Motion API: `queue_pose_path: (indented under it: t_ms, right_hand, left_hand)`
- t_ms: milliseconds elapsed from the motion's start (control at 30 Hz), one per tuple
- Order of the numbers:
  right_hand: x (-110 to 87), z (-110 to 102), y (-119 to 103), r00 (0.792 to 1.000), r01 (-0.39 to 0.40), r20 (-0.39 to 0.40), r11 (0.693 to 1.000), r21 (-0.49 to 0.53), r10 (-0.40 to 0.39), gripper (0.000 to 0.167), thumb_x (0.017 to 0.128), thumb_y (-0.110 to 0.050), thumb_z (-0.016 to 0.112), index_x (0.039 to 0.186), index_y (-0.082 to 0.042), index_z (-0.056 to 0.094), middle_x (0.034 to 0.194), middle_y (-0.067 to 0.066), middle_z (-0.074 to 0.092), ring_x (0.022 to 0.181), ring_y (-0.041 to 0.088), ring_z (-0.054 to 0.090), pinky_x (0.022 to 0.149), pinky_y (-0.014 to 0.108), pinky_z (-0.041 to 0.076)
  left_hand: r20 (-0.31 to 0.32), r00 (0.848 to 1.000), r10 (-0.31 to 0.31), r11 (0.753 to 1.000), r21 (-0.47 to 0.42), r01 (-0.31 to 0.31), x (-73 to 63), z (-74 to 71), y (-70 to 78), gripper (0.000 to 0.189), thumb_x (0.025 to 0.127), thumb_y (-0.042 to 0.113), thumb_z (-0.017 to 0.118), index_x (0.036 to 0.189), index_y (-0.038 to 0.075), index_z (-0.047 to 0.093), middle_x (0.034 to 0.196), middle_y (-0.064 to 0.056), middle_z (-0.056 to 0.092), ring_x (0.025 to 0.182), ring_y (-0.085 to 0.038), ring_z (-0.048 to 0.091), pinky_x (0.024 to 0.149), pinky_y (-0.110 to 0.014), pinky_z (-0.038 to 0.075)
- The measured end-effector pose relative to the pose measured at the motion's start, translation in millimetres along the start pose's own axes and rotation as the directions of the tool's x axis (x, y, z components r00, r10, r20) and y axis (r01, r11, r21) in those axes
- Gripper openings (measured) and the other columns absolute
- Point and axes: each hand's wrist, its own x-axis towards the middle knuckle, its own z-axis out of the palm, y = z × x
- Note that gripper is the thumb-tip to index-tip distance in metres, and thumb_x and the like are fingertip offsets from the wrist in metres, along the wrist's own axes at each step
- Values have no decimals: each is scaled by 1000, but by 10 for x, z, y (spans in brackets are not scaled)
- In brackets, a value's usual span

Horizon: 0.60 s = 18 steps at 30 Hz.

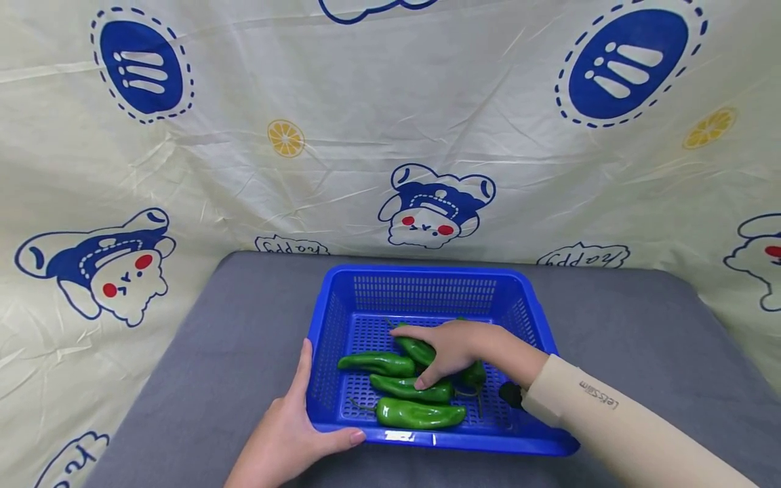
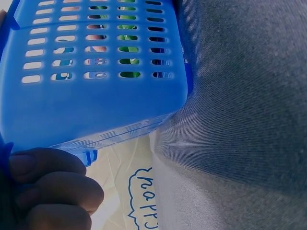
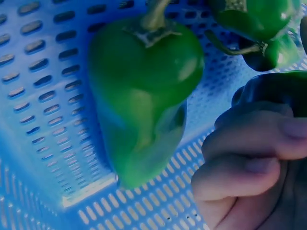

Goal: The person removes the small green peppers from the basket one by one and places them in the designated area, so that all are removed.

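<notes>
A blue plastic basket (image 1: pixel 488 442) with slotted walls holds several long green peppers. My left hand (image 1: pixel 287 423) grips its near left corner, thumb over the front rim; the left wrist view has curled fingers (image 2: pixel 62 189) beside the basket wall (image 2: pixel 91 105). Inside the basket, my right hand (image 1: pixel 460 346) curls over a green pepper (image 1: pixel 415 349) and covers part of it. Its thumb touches another pepper (image 1: pixel 396 386). Closest to the front wall lies a glossy pepper (image 1: pixel 421 415). In the right wrist view, a large pepper (image 3: pixel 144 105) sits beside the bent fingers (image 3: pixel 240 177).
Under the basket is a grey cloth-covered surface (image 1: pixel 256 325). A pale printed sheet (image 1: pixel 342 183) hangs behind it and along the sides. A small black object (image 1: pixel 511 394) shows at the right wrist, by the beige sleeve (image 1: pixel 610 413).
</notes>
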Motion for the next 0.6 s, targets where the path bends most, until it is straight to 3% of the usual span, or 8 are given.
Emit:
queue_pose_path:
  t_ms: [133,233,367,600]
  right_hand:
    - [-114,-29,33,1000,0,-30,999,41,1,93,77,-49,82,150,-55,26,144,5,50,120,30,52,96,54,43]
    - [-213,-54,57,997,1,-75,998,64,4,94,76,-45,83,149,-58,24,117,4,60,97,23,56,80,44,46]
    - [-366,-76,86,988,1,-152,995,98,14,92,78,-46,82,147,-62,23,84,4,57,71,20,55,63,35,44]
    - [-631,-129,130,957,-5,-287,991,131,42,92,77,-57,78,145,-67,16,78,3,57,66,19,55,58,34,43]
  left_hand:
    - [-8,1000,11,1000,-6,-11,-4,2,-1,144,57,66,86,158,35,-11,132,-22,62,113,-32,65,95,-56,49]
    - [-22,999,32,999,-7,-32,-7,3,-8,144,57,66,87,159,35,-11,130,-22,64,111,-31,65,94,-55,50]
    - [-29,999,39,999,5,-39,-15,1,-16,144,57,67,87,159,35,-10,128,-22,64,110,-31,65,92,-54,50]
    - [-17,1000,20,1000,8,-20,-12,2,-17,143,58,66,86,159,35,-11,123,-21,67,109,-31,66,91,-54,51]
